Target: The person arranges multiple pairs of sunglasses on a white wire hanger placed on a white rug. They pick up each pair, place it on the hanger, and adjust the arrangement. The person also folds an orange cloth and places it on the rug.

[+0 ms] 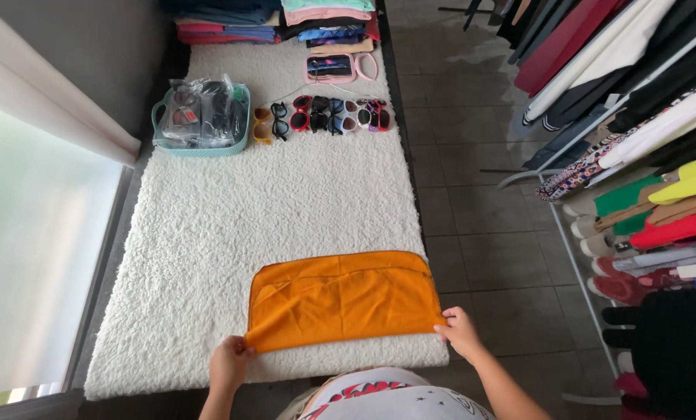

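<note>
Orange cloth (342, 299) lies folded flat on the white shaggy rug (231, 225), at the rug's near end, close to me. Its near edge runs just inside the rug's front edge; its right side reaches almost to the rug's right border, where the tiled floor (472, 194) begins. To the cloth's left, a broad strip of bare rug; beyond its far edge, a long open stretch of pile.

Far end of the rug: a teal basket (200, 118) with bagged items, a row of sunglasses (322, 116) beside it, a pink-framed case (340, 68) behind those, then stacked folded clothes (274, 19). All well apart from the cloth.

Left of the rug: a window ledge and a pale blind. Right, across the floor: a rack of hanging clothes (643, 85), shoes (620, 264) lined beneath.

My left hand (229, 362) is closed in a pinch on the cloth's near left corner, fingers curled under the edge. My right hand (460, 330) pinches the near right corner, knuckles up, at the rug's right edge. The near hem is held between them, slightly lifted at the left corner.
</note>
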